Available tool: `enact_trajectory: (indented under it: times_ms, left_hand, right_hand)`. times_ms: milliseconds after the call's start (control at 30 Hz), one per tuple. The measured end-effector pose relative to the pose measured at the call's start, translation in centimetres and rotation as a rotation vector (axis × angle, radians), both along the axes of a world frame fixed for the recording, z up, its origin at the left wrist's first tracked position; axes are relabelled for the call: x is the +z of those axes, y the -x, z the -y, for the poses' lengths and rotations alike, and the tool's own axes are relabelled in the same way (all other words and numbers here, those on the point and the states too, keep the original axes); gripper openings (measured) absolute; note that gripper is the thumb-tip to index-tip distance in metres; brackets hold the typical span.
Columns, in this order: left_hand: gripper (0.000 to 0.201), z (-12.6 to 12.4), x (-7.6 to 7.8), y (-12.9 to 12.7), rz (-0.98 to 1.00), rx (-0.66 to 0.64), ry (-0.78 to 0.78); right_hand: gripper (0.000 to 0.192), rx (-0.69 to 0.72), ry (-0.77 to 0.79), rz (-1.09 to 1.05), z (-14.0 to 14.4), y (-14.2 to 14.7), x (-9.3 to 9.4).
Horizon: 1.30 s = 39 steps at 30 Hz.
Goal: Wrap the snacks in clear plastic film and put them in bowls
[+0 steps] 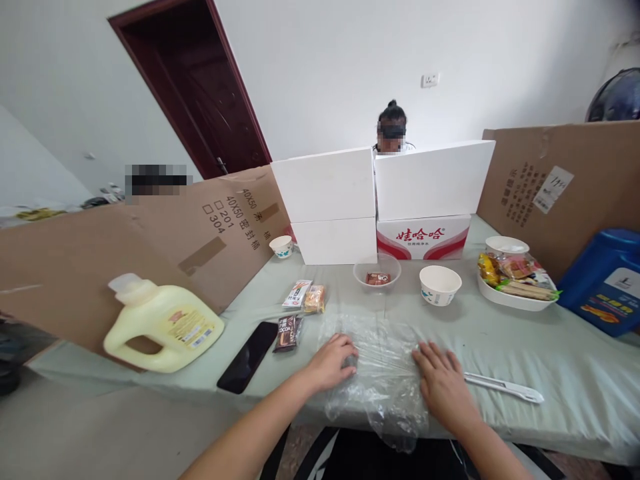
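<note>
A clear plastic bag (383, 363) lies crumpled on the pale green tablecloth (550, 353) at the near edge, part of it hanging over. My left hand (333, 362) rests on the bag's left side with the fingers curled down onto it. My right hand (440, 383) lies flat on its right side, fingers spread. Just right of that hand lies a white knife-like tool (503, 386). Left of my left hand are a brown cocoa packet (287, 333) and a black phone (248, 355).
A yellow jug (163, 325) lies at the left. Farther back: two snack packets (306, 296), a glass bowl (377, 271) with a snack, a paper bowl (439, 285), a plate of snacks (515, 283), a blue container (605, 280). White boxes (380, 200) and cardboard walls (150, 247) surround the table; a person sits behind.
</note>
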<state>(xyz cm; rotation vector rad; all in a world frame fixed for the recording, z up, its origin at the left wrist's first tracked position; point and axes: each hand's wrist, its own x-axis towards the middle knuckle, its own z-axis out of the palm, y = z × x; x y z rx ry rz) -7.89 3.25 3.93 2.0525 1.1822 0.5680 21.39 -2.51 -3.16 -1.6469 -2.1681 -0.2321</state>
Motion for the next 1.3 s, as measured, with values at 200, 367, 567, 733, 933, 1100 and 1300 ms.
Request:
enact_trajectory:
  times_ms: [200,367,567,733,933,1100,1300]
  left_hand:
    - [0.016,2.9,0.2,1.8,-0.175,-0.035,-0.333]
    - [0.013,5.9,-0.2,1.7,-0.122,-0.125,-0.426]
    - [0.054,9.2,-3.1,5.5,-0.338,-0.214,-0.482]
    - [0.029,9.8,-4.7,6.2,-0.27,-0.134,-0.629]
    - [0.018,9.8,-4.1,4.2,0.0,0.008,-0.427]
    - [0.044,9.7,-4.3,3.6,-0.189,-0.18,-0.439]
    - [0.016,9.3,-4.1,3.6,0.085,0.005,-0.28]
  right_hand:
    - [0.038,0.086,-0.115,-0.07,3.4,-1.6,3.4]
    - [0.061,0.454,0.005,0.067,6.1,0.5,2.5]
    - [0.03,0.366,-0.009,-0.103,6.3,0.5,0.4]
    - [0.022,0.341,0.135,-0.283,6.8,-0.5,2.7]
    - [0.021,0.304,0.177,-0.489,8.1,-2.2,3.4]
    - [0.029,0.122,0.295,-0.673,8.0,-2.7,3.0]
    - [0.033,0.038,0.382,-0.773,6.8,-2.5,3.3]
